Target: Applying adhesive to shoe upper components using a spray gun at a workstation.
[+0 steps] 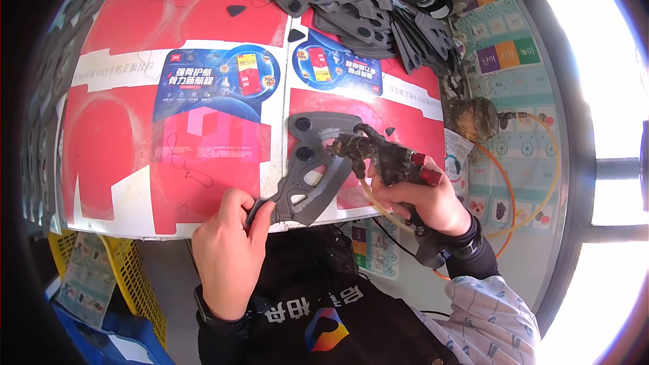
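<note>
A dark grey, flat cut-out piece [330, 192] with several openings and two dark round spots lies near the front edge of the table. My left hand [233, 250] pinches its lower left tip between thumb and fingers. In my right hand [429, 203] is a grimy spray gun [389, 159] with red knobs, my fingers wrapped round its handle. The gun's nozzle points left, just over the right part of the piece. Whether anything is coming out of it cannot be made out. A yellowish hose [384, 211] runs from the gun toward the right.
Red and white printed sheets [223, 189] cover the table. Grey cut-out pieces [345, 0] are heaped at the far side, with more along the left edge [40, 142]. A crusted pot [473, 118] and an orange hose [512, 196] are at right. A yellow basket [138, 277] stands lower left.
</note>
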Demonstrator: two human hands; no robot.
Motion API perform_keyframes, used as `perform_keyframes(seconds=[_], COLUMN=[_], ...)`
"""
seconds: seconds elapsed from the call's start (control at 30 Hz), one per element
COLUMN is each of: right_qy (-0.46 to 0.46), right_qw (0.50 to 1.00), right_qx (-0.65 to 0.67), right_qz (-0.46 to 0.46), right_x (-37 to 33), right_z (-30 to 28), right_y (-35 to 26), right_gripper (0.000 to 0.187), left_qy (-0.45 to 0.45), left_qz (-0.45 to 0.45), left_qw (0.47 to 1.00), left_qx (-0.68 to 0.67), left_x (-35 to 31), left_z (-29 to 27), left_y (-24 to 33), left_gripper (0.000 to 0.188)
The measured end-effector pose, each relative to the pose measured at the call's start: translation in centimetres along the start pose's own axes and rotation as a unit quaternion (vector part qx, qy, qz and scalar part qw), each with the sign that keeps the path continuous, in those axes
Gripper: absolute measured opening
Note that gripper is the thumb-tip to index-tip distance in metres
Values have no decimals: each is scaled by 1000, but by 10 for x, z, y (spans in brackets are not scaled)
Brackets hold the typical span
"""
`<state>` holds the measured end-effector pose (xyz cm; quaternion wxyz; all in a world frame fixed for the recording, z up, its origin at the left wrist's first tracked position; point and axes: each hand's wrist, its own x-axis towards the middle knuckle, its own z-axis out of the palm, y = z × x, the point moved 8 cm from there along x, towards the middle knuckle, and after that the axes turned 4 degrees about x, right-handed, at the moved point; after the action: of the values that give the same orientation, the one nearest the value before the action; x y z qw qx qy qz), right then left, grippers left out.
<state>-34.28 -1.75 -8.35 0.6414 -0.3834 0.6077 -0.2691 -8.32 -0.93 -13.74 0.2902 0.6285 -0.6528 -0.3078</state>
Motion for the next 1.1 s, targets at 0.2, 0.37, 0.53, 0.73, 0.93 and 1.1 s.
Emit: perform_keyframes(seconds=[0.2,0.37,0.53,0.73,0.93,1.1], right_qy=[1,-2,8,13,-13,-28], right_qw=[1000,1000,999,999,999,999], right_qx=[-15,-2,6,21,-1,2], right_qz=[15,23,41,48,32,42], right_x=[-5,-14,-21,-22,-16,-14], right_z=[5,6,0,3,17,33], right_y=[1,7,17,18,11,9], right_gripper=[26,25,25,24,24,26], left_qy=[1,3,6,15,19,20], left_qz=[2,6,12,21,17,23], left_qw=[1000,1000,1000,1000,1000,999], left_qx=[5,4,0,-5,-15,-14], left_x=[0,0,-1,-2,-3,-3], left_z=[0,0,-1,-2,-1,-2], left_y=[0,1,2,1,-1,-1], left_gripper=[26,26,25,25,25,25])
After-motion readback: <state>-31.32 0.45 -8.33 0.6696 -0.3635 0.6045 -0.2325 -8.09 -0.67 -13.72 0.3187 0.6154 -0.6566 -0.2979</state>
